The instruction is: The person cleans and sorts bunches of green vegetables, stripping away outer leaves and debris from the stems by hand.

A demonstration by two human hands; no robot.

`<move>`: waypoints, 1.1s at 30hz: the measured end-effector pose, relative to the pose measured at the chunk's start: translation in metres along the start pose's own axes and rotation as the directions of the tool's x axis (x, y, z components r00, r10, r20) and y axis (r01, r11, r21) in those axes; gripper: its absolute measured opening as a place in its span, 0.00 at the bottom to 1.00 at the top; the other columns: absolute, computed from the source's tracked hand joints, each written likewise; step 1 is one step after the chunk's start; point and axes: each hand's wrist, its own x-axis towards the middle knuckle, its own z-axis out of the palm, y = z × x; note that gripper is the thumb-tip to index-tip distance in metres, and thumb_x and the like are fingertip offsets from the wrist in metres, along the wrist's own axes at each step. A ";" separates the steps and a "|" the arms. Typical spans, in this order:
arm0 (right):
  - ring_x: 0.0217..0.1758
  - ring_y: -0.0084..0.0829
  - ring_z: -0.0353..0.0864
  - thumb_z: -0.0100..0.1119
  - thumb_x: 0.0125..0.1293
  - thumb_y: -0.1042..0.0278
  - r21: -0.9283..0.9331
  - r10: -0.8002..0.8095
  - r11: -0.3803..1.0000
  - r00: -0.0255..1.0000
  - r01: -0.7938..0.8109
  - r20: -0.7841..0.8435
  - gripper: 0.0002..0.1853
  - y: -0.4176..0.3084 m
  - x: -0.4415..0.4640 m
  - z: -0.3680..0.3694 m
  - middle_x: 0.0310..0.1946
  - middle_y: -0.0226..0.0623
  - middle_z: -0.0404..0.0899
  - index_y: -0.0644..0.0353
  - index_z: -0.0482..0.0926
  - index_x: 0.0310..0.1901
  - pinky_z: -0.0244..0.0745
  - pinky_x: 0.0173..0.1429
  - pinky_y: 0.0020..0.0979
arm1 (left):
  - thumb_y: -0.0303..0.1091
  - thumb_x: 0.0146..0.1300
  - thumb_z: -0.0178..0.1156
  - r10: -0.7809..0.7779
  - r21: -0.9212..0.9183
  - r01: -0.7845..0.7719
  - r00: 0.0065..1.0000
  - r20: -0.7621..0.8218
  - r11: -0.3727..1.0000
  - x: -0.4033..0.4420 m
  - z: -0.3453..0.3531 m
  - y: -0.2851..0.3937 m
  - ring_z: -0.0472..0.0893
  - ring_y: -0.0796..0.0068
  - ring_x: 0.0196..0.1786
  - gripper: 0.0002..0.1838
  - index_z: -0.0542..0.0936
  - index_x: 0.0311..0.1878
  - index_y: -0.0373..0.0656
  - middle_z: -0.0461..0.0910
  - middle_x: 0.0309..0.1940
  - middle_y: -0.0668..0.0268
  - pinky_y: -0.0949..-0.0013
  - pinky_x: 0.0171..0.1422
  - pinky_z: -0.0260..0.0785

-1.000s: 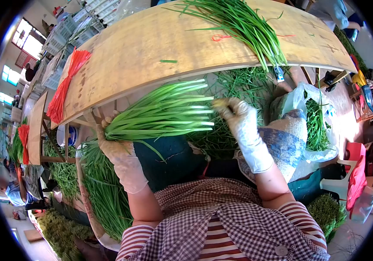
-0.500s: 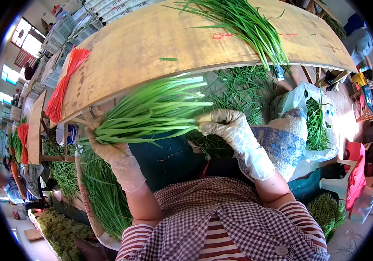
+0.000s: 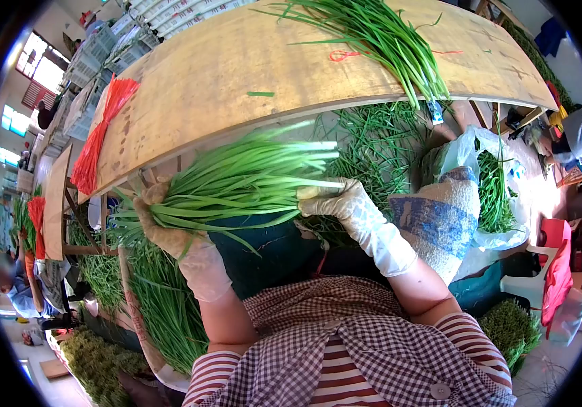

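Observation:
A loose bunch of garlic chives (image 3: 243, 180) lies sideways in front of me, its pale stem ends to the right. My left hand (image 3: 172, 230), in a whitish glove stained yellowish, is closed round the leafy end, with leaves hanging out past it. At the stem end, my gloved right hand (image 3: 348, 207) pinches a few chive stalks between thumb and fingers. Another bunch of chives (image 3: 386, 51) rests on the wooden table (image 3: 202, 74), over a thin red tie (image 3: 345, 55).
Red ties (image 3: 104, 136) hang over the table's left edge. Below left is a container of chives (image 3: 169, 305). Cut leaves (image 3: 376, 149) litter the floor. To the right are a plastic bag (image 3: 518, 176) with greens and a chair (image 3: 535, 271). People (image 3: 26, 288) are at far left and far right.
My right hand has moved slightly left along the stalks, its fingertips now lower on the bunch. The chives have tilted and shifted a little; more leaves droop below. A person at far right has moved.

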 end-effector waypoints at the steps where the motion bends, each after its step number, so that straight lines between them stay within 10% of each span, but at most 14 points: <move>1: 0.35 0.22 0.81 0.73 0.53 0.75 -0.017 -0.055 0.998 0.998 0.055 -0.002 0.17 0.005 0.002 -0.001 0.37 0.37 0.86 0.66 0.83 0.46 0.77 0.43 0.22 | 0.41 0.70 0.51 -0.008 0.037 0.009 0.999 -0.036 0.999 -0.001 0.001 0.000 0.75 0.68 0.38 0.17 0.73 0.56 0.42 0.75 0.27 0.69 0.54 0.60 0.68; 5: 0.34 0.22 0.80 0.69 0.58 0.73 0.154 -0.024 0.988 0.997 0.014 0.068 0.15 0.008 0.004 -0.005 0.35 0.33 0.85 0.65 0.82 0.47 0.75 0.41 0.21 | 0.41 0.68 0.53 0.031 0.120 -0.019 0.995 -0.099 0.993 0.003 -0.012 0.002 0.75 0.66 0.38 0.12 0.76 0.45 0.42 0.76 0.26 0.67 0.55 0.59 0.68; 15: 0.42 0.29 0.83 0.64 0.59 0.76 -0.281 -0.149 0.939 0.971 0.198 0.185 0.09 -0.045 -0.022 -0.073 0.38 0.37 0.84 0.63 0.81 0.42 0.78 0.51 0.30 | 0.41 0.67 0.54 -0.020 0.054 0.022 0.999 -0.027 0.998 0.007 0.004 0.017 0.76 0.66 0.40 0.12 0.75 0.33 0.42 0.76 0.27 0.66 0.57 0.57 0.70; 17: 0.40 0.34 0.84 0.62 0.58 0.80 -0.641 -0.364 0.754 0.905 0.146 -0.222 0.09 -0.041 -0.013 -0.102 0.37 0.41 0.84 0.62 0.83 0.41 0.79 0.48 0.30 | 0.41 0.67 0.54 0.072 0.193 -0.059 0.995 -0.061 0.979 0.005 0.002 0.024 0.77 0.65 0.42 0.13 0.75 0.33 0.42 0.77 0.28 0.65 0.56 0.57 0.71; 19: 0.40 0.38 0.85 0.63 0.53 0.82 -0.955 -0.729 0.167 0.621 -0.246 -0.288 0.13 -0.043 -0.013 -0.104 0.38 0.44 0.84 0.59 0.84 0.41 0.80 0.46 0.30 | 0.41 0.68 0.54 0.165 0.298 -0.133 0.983 -0.086 0.945 0.006 0.003 0.024 0.78 0.64 0.43 0.13 0.75 0.33 0.42 0.78 0.29 0.63 0.56 0.57 0.72; 22: 0.42 0.33 0.84 0.67 0.54 0.72 -0.862 -0.840 0.220 0.538 0.457 0.071 0.10 -0.047 -0.013 -0.037 0.38 0.35 0.85 0.53 0.86 0.39 0.79 0.47 0.34 | 0.40 0.67 0.55 0.091 0.207 -0.056 0.982 -0.163 0.977 -0.001 0.016 0.005 0.79 0.62 0.41 0.12 0.75 0.33 0.42 0.78 0.30 0.63 0.56 0.58 0.72; 27: 0.33 0.36 0.79 0.68 0.52 0.58 -0.862 -0.841 -0.147 0.396 0.486 0.368 0.12 -0.037 0.009 0.034 0.31 0.33 0.79 0.51 0.83 0.37 0.74 0.37 0.36 | 0.40 0.66 0.57 0.047 0.249 -0.032 0.998 -0.052 0.968 -0.008 0.036 -0.011 0.80 0.62 0.43 0.10 0.78 0.35 0.43 0.80 0.33 0.64 0.53 0.63 0.70; 31: 0.32 0.36 0.78 0.62 0.59 0.62 -0.425 -0.766 0.163 0.386 0.890 0.514 0.06 -0.066 -0.040 0.061 0.32 0.33 0.77 0.52 0.80 0.35 0.73 0.34 0.34 | 0.41 0.69 0.51 0.172 0.264 -0.169 0.985 0.011 0.950 -0.035 0.098 -0.005 0.78 0.63 0.50 0.14 0.76 0.45 0.39 0.79 0.38 0.60 0.53 0.67 0.69; 33: 0.34 0.36 0.79 0.61 0.61 0.64 -0.118 -0.601 0.331 0.305 0.936 0.738 0.06 -0.065 -0.054 0.052 0.34 0.31 0.75 0.55 0.79 0.36 0.74 0.34 0.34 | 0.39 0.71 0.48 0.281 0.601 -0.191 0.958 -0.060 0.776 -0.029 0.081 0.004 0.80 0.64 0.48 0.16 0.75 0.51 0.37 0.80 0.44 0.57 0.53 0.65 0.71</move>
